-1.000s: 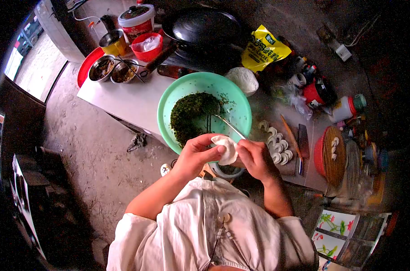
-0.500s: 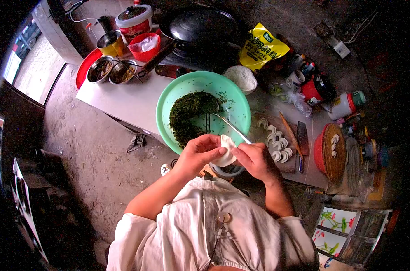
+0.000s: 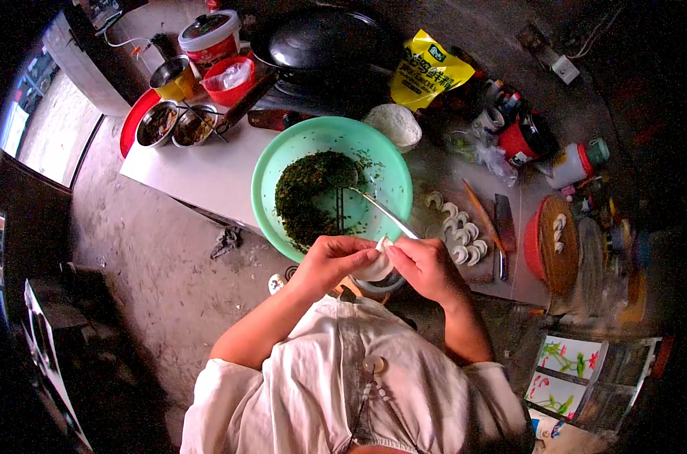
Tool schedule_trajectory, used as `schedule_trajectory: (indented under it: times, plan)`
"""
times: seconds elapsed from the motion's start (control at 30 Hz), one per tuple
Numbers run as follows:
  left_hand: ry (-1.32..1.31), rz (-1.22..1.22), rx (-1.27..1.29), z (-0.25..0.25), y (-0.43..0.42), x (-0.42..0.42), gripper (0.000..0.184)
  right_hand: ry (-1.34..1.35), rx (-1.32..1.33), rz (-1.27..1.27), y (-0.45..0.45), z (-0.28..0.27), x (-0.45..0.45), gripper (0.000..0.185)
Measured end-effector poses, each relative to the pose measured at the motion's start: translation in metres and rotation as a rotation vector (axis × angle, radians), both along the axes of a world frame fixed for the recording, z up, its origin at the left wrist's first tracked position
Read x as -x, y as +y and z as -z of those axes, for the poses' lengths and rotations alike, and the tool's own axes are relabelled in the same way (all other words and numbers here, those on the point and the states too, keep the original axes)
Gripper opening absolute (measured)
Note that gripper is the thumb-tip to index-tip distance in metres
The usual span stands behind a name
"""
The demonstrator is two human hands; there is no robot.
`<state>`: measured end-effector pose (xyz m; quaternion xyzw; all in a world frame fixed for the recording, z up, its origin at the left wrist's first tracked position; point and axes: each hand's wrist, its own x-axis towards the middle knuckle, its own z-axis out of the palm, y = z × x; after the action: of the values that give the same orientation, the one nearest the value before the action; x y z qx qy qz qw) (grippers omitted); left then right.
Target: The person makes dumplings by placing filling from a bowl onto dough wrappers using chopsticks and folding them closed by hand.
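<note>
Between my two hands is a folded white dumpling, held just in front of the near rim of a green basin. My left hand pinches its left side with thumb and fingers. On the other side, my right hand presses the edge between thumb and forefinger. Dark green chopped filling lies mostly along the left of the basin. A metal spoon rests in it, handle toward my right hand. Several curved white dough pieces lie on a board to the right.
Right of the dough lie a rolling pin and a cleaver. A bowl of flour and a yellow bag stand behind the basin. Left are metal bowls, a red bowl and a large black pan.
Both hands have closed in around the dumpling, and its top edge is now pinched lower between the fingers. The camera view has shifted slightly, moving the table items left and up.
</note>
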<state>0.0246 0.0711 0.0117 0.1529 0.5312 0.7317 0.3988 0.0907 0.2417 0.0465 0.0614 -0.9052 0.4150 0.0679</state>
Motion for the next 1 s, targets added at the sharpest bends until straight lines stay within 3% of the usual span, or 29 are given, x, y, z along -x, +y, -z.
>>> schedule_trajectory:
  times: [0.13,0.23,0.33,0.43,0.5,0.57,0.63,0.7,0.8,1.0]
  plan:
    - [0.004,0.082,0.028,-0.002,0.0,0.004,0.025,0.01,0.043,-0.002,0.001,-0.001,0.002,0.019]
    - [0.004,0.148,0.066,-0.002,0.001,0.006,0.026,-0.017,-0.085,-0.026,0.005,0.007,0.0,0.017]
    - [-0.024,0.127,-0.009,0.005,0.006,0.003,0.026,-0.203,0.139,0.122,0.009,0.017,-0.004,0.027]
    - [-0.133,0.059,-0.108,0.012,0.017,0.0,0.021,-0.047,0.054,0.142,-0.005,-0.004,-0.005,0.029]
    - [-0.488,0.083,-0.314,0.012,0.023,-0.001,0.016,-0.001,-0.045,0.16,-0.002,0.0,-0.006,0.029]
    - [-0.534,0.063,-0.285,0.011,0.031,-0.003,0.017,0.079,-0.248,0.174,0.002,0.004,-0.009,0.032]
    - [-0.745,0.013,-0.305,0.012,0.04,-0.004,0.025,0.045,-0.268,0.144,0.005,0.0,-0.012,0.034]
    - [-0.747,0.105,-0.25,0.019,0.052,-0.004,0.034,0.231,-0.333,0.031,0.007,0.003,-0.012,0.036]
    - [-0.773,0.071,-0.188,0.027,0.077,-0.015,0.049,0.165,-0.367,0.094,0.01,0.011,-0.023,0.036]
    - [-0.607,-0.063,-0.113,0.039,0.122,-0.042,0.054,0.208,-0.425,0.236,0.044,0.021,-0.045,0.03]
